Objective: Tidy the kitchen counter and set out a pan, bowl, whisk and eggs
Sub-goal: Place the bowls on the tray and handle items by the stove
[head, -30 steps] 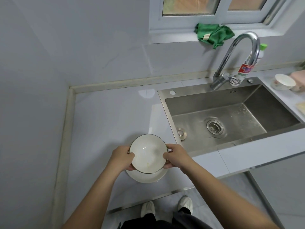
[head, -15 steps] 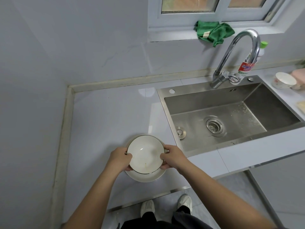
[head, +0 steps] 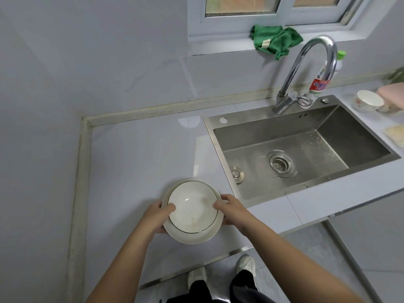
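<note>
Bowl (head: pixel 192 209), white with a thin dark line round the rim, sits nested in a wider lower bowl (head: pixel 193 239) at the near edge of the desk (head: pixel 135 162), just left of the sink (head: pixel 251 119). The left grip (head: pixel 156 217) is curled on the stack's left side, with its thumb over the bowl's rim and its fingers tucked under the lower bowl. The right grip (head: pixel 231 212) clasps the opposite side, with its thumb on the bowl's rim and its fingers wrapped round the outside. Both are closed on the pair. The stack seems to rest on the desk, though the angle does not make that certain.

A curved tap (head: pixel 306 68) rises behind the sink, with a bottle (head: pixel 318 86) just behind it. A green cloth (head: pixel 275 40) lies crumpled on the sill (head: pixel 218 43) above. Right of the sink stands a small white cup (head: pixel 367 102).
</note>
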